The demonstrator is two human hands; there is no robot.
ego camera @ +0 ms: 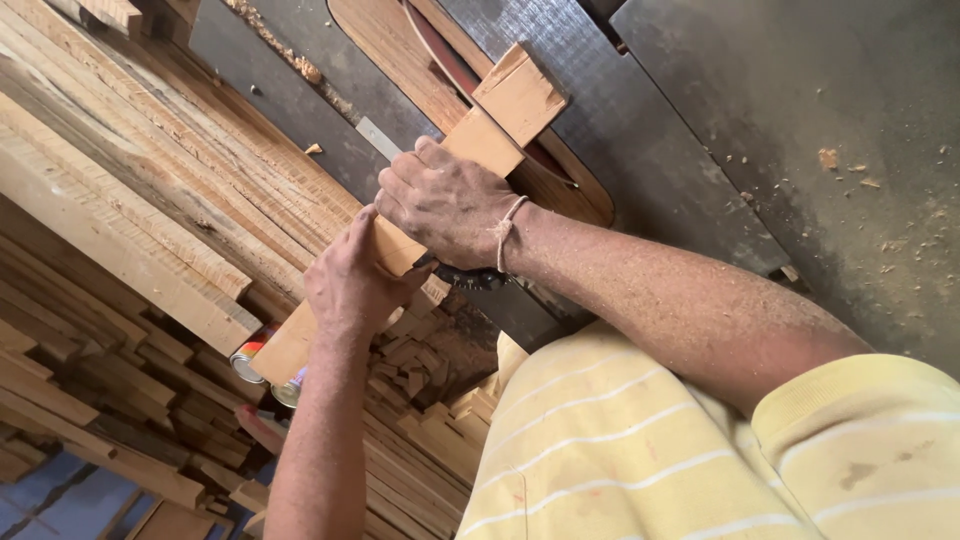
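A pale wooden strip [505,105] lies slantwise on a grey metal saw table [700,120]. Its far end crosses a wooden insert plate [385,40] where a thin reddish blade edge [440,62] curves up. My right hand [447,205], with a string tied round the wrist, is clamped over the middle of the strip. My left hand [352,282] grips the same strip lower down, toward its near end [285,350]. A dark object [468,277] shows just under my right wrist; I cannot tell what it is.
Long rough planks [130,200] are stacked along the left of the saw table. Below them lies a heap of short offcuts [420,370], with two tin cans [250,362] beside it. Sawdust and chips dot the metal top [860,180]. My yellow striped shirt [650,450] fills the lower right.
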